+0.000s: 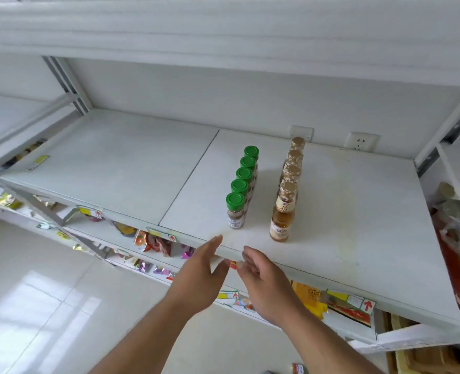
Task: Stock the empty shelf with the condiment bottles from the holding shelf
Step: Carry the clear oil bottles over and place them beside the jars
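On the white shelf (pixel 115 163) stand two straight rows running front to back. The left row is several spice bottles with green caps (pixel 235 210). The right row is several amber bottles with gold caps (pixel 282 214). My left hand (pixel 200 276) and my right hand (pixel 264 282) hover just below the shelf's front edge, in front of the rows. Both hands have relaxed, straight fingers and hold nothing. The left half of the shelf is bare.
Lower shelves (pixel 153 249) hold snack packets with price tags. An upper shelf (pixel 223 36) overhangs above. A neighbouring shelf unit with goods (pixel 455 233) stands at the right. Wall sockets (pixel 361 141) sit behind the shelf. Tiled floor (pixel 34 306) lies at lower left.
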A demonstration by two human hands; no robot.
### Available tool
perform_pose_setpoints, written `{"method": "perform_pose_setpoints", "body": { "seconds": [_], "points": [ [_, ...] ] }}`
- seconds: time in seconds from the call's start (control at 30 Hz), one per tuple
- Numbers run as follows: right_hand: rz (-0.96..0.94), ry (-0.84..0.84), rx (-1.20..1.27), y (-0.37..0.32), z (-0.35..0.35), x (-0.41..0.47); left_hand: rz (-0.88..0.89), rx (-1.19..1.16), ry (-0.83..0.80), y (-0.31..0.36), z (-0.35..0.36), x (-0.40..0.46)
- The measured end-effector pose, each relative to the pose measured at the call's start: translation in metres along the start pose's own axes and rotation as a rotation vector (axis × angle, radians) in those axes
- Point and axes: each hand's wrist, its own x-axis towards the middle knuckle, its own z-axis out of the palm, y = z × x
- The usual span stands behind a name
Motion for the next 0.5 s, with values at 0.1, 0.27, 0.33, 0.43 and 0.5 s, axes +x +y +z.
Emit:
{"method": "perform_pose_setpoints", "body": {
  "seconds": [0.1, 0.27, 0.33, 0.43, 0.5],
  "points": [
    [-0.108, -0.096, -0.169, -0.026, 0.019, -0.002, -0.003, 0.112, 0.051, -0.022, -0.024, -0.023],
    [-0.314, -0.275, -0.598, -0.061, 0.061, -0.017, -0.133, 0.355, 0.108, -0.072, -0.063, -0.082],
    [-0.384, -0.354, -0.768, -0.067, 0.085, -0.027, -0.218, 0.393, 0.143, -0.093, -0.075, -0.113],
    [-0.492, -0.458, -0.949, -0.076, 0.123, -0.049, -0.359, 0.389, 0.188, -0.123, -0.085, -0.164],
    [-0.557, -0.514, -1.009, -0.083, 0.149, -0.068, -0.435, 0.379, 0.208, -0.142, -0.088, -0.197]
  ]
}}
